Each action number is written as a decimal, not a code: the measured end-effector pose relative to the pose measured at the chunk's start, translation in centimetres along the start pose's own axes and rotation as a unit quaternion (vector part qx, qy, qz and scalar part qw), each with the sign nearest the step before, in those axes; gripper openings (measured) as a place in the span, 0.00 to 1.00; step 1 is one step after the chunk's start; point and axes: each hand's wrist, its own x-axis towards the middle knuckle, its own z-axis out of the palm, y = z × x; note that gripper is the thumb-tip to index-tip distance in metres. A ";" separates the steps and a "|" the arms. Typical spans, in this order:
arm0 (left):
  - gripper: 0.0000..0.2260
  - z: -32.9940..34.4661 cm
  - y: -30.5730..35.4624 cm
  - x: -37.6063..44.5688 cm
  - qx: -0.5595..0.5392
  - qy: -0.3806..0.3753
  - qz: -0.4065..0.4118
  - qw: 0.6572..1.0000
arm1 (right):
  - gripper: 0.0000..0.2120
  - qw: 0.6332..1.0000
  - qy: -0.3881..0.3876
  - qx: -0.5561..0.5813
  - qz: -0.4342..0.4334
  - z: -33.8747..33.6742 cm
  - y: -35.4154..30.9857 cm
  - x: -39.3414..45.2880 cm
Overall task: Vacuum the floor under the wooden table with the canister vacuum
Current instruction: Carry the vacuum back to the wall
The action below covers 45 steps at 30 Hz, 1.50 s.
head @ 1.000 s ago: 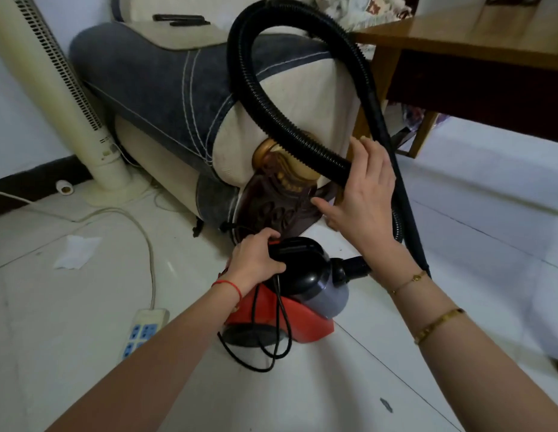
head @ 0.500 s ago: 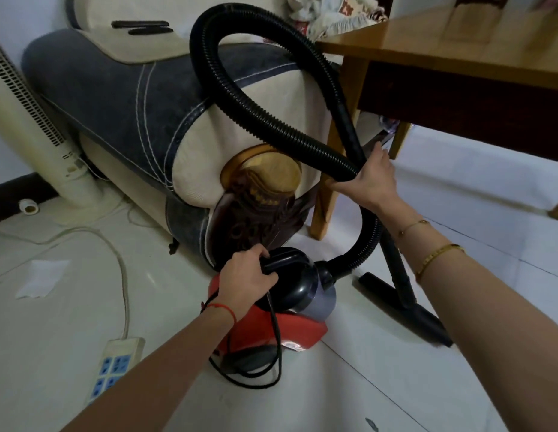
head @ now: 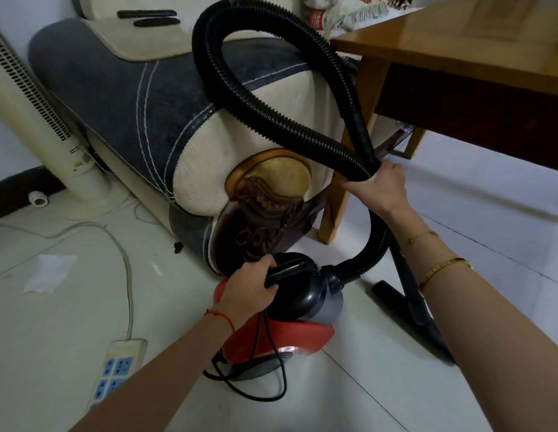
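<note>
Black hose [head: 271, 113] in right hand [head: 379, 190]

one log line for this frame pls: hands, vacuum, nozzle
left hand: grips canister vacuum handle | right hand: grips hose | floor nozzle: on tile, beside wooden table

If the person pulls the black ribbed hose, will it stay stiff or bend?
The hose probably bends easily: it already curls in a high loop above the right hand. Its ribbed wall suggests it flexes without kinking. Pulling it may drag the canister.
</note>
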 end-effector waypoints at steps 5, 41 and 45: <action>0.12 -0.3 0.9 -0.3 -0.034 0.027 -0.031 0.999 | 0.32 0.999 -0.001 0.030 -0.026 0.3 -0.3 -1.6; 0.13 -25.3 12.8 -17.1 -0.037 -0.002 -0.152 0.988 | 0.17 0.992 -0.060 0.048 -0.097 -18.5 -23.6 -13.6; 0.12 -33.9 17.3 -21.3 -0.076 0.025 -0.188 0.979 | 0.17 0.991 -0.065 0.049 -0.107 -25.0 -31.2 -15.3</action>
